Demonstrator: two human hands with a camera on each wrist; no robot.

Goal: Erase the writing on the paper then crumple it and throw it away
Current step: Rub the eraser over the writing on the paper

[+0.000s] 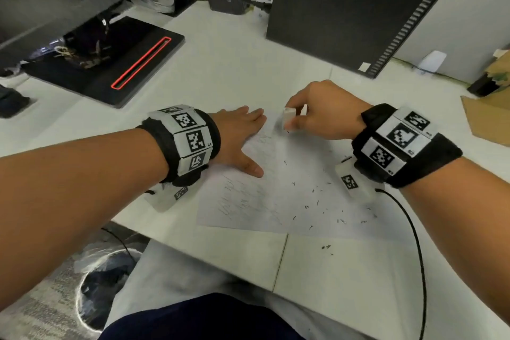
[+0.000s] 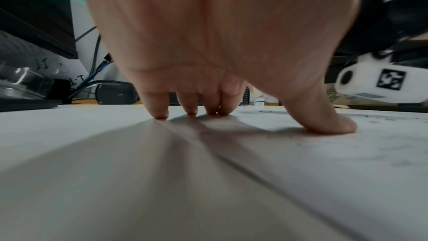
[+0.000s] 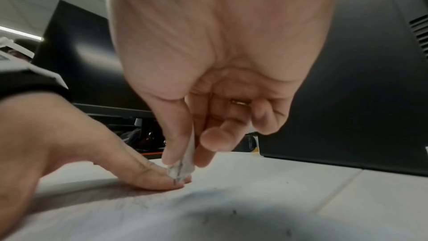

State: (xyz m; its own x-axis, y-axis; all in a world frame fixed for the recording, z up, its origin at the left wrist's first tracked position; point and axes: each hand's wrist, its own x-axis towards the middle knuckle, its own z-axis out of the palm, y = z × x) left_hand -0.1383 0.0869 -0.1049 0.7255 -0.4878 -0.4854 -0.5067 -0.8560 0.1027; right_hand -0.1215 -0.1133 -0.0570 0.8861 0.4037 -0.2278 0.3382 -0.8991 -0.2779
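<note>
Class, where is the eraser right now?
In the head view the eraser is pinched in the right hand, at the paper's far edge, just right of the left hand's fingertips.

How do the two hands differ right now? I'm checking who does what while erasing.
The left hand lies flat with straight fingers, pressing the paper; the right hand curls its fingers, pinching the eraser. The left holds nothing; the right works the eraser's tip on the writing. Both are over the sheet's far end.
</note>
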